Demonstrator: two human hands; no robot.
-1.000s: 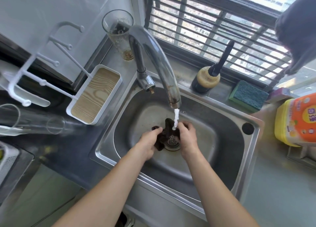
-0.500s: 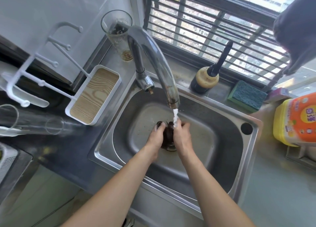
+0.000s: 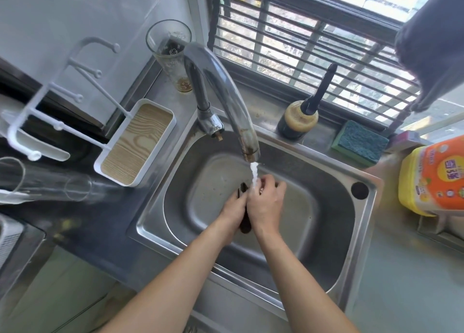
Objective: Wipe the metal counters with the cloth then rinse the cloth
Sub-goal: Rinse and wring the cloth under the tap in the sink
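Squeezing the dark cloth (image 3: 244, 223) between my left hand (image 3: 232, 211) and right hand (image 3: 266, 207), both curled around it, under the faucet (image 3: 226, 91) stream.

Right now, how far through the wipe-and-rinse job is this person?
Wiping looks finished, though the frame cannot confirm it: both hands are over the steel sink basin. In hand: the left hand and right hand squeeze the dark wet cloth under the running tap stream. Left: finish rinsing.
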